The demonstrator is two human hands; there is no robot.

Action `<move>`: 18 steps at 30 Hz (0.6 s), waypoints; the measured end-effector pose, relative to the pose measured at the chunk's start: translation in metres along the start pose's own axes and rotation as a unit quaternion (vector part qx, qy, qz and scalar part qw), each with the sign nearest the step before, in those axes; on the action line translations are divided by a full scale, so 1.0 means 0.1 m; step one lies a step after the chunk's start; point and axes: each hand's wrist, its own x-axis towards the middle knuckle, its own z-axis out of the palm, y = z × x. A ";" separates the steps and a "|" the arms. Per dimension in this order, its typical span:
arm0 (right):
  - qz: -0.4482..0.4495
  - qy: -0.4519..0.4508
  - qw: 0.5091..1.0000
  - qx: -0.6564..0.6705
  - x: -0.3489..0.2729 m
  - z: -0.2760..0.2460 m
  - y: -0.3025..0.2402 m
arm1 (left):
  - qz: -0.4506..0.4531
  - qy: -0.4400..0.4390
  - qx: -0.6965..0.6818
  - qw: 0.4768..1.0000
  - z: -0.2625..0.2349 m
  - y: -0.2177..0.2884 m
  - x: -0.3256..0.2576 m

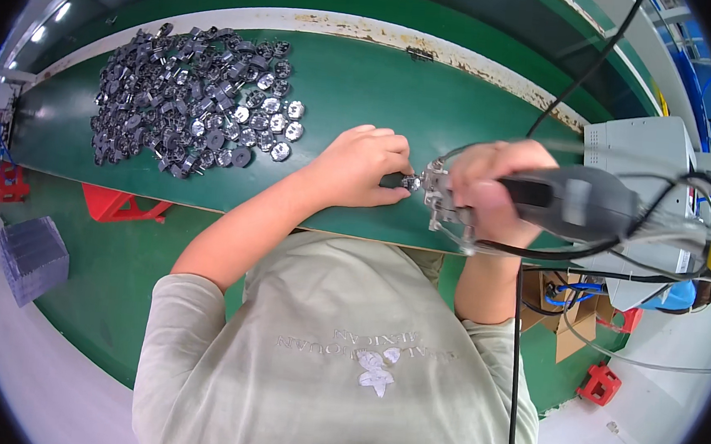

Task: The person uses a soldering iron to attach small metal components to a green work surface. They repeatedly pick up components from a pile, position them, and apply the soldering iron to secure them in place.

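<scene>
My left hand is closed, with thumb and fingers pinching a small dark round part with a shiny metal face. That part lies right at the metal nose of a dark grey handheld power driver. Around the driver's front body my right hand is wrapped, its fingers smeared by motion. A black cable and clear tubes run off the tool. Whether the nose touches the part, I cannot tell. A large pile of similar dark round parts spreads over the left of the green table, some with shiny faces up.
The green bench top ends at a rusty white rail. A grey machine box stands at the right, with cables and tubes around it. Below are a cardboard box, red stools and a dark block.
</scene>
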 end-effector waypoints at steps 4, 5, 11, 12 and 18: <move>-0.077 0.003 0.991 0.114 0.02 -0.10 -0.29 | -0.012 0.025 -0.016 0.999 0.02 0.01 -0.01; -0.080 -0.003 0.992 0.099 0.01 -0.12 -0.32 | -0.018 0.031 -0.017 0.999 0.01 0.00 -0.01; -0.037 0.030 0.993 0.110 -0.12 0.00 -0.24 | -0.004 0.021 -0.005 1.000 0.00 0.03 -0.01; -0.034 0.031 0.993 0.109 -0.12 -0.01 -0.23 | -0.004 0.017 -0.002 1.000 -0.01 0.05 0.00; -0.028 0.014 0.994 0.107 -0.15 -0.01 -0.13 | 0.003 0.033 0.002 0.999 0.04 0.00 -0.01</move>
